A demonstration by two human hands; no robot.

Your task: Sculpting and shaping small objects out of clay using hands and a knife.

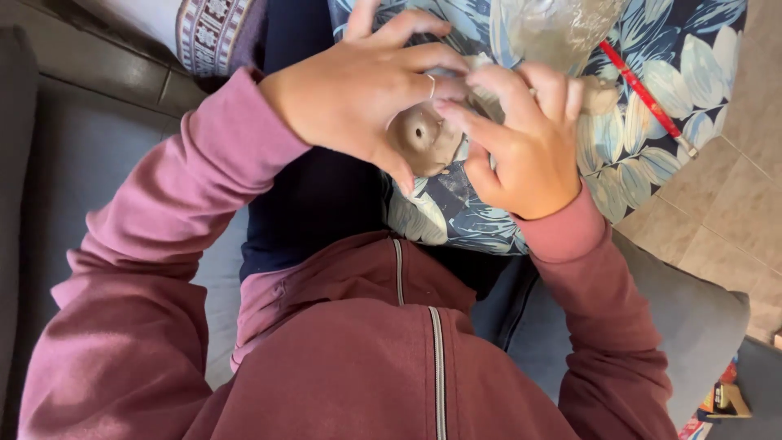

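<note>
A lump of brown-grey clay (419,137) with a round dent in its face sits between both hands, over a blue leaf-patterned cloth (652,57) on my lap. My left hand (358,90) cups the lump from the left, thumb under it, a ring on one finger. My right hand (525,134) presses fingertips against the lump's right side. Another bit of clay (601,96) lies on the cloth beyond my right hand. Both sleeves are maroon.
A clear plastic bag (558,28) lies on the cloth at the top. A thin red stick (648,99) rests to the right on the cloth. Grey sofa cushions (700,318) surround me; beige floor tiles (733,220) show at right. A patterned textile (216,33) sits top left.
</note>
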